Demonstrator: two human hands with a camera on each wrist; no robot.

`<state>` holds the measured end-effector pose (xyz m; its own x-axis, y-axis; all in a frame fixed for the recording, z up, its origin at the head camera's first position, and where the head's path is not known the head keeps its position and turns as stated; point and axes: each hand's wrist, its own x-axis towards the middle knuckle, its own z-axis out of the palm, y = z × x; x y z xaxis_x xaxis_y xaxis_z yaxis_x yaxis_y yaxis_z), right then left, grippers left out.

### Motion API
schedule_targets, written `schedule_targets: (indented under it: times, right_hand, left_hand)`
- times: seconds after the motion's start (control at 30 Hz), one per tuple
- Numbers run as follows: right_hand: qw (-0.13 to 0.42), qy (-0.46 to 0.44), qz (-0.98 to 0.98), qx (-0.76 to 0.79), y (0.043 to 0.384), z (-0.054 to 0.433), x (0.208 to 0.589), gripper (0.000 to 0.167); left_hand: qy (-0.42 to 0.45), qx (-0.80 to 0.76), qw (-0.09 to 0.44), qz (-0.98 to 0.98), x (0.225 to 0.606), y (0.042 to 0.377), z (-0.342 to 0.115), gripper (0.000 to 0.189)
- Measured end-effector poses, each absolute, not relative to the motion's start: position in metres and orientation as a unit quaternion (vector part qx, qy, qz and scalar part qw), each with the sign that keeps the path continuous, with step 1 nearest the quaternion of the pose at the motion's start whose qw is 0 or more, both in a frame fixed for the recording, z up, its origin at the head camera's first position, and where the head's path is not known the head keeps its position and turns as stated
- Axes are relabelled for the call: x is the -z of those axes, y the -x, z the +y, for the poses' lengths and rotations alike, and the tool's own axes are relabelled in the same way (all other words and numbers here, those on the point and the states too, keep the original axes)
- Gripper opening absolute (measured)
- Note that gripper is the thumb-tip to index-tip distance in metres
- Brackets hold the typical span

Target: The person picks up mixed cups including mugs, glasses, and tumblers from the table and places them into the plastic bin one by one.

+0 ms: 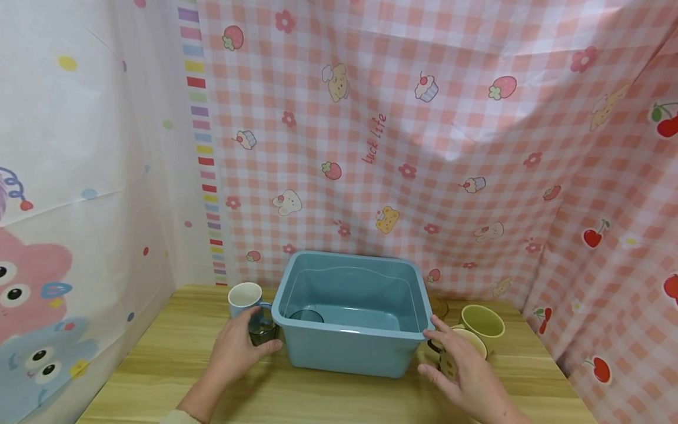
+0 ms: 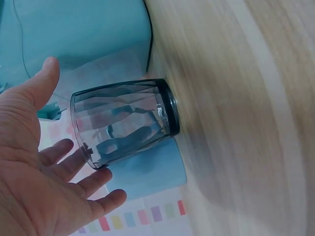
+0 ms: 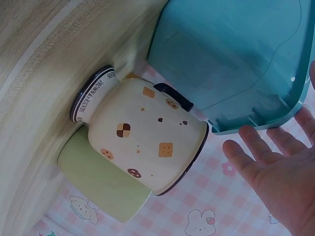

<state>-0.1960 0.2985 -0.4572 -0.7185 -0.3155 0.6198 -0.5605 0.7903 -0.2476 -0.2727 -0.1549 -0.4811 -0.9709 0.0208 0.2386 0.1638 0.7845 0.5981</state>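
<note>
The glass (image 2: 123, 123), on the desk (image 1: 339, 400) beside the bin (image 1: 349, 353), is judged light, stiff and slippery (perhaps breakable), best gripped round its sides, nothing being grasped by the spread hands (image 1: 237, 346) (image 1: 467, 370).

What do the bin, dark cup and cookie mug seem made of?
Bin: probably plastic, shiny, with ribs moulded under its rim. Dark cup: glass or plastic; glossy, tinted, see-through. Cookie mug: enamel or ceramic, perhaps, from its smooth coat and dark rim.
</note>
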Motion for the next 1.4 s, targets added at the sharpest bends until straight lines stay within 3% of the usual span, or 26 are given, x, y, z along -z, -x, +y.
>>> schedule_targets:
  times: [0.23,0.63,1.4]
  right_hand:
    - [0.286,-0.24,-0.903,-0.213,0.196,0.298,0.458,0.064]
    - [0.288,-0.241,-0.902,-0.213,0.196,0.298,0.459,0.064]
    - [0.288,-0.246,-0.902,-0.208,0.195,0.297,0.455,0.064]
  left_hand:
    - [0.053,0.312,0.13,-0.94,0.479,0.282,-0.154,0.092]
    - [0.048,0.321,0.117,-0.939,0.486,0.292,-0.155,0.093]
    - [0.043,0.293,0.133,-0.946,0.484,0.293,-0.157,0.09]
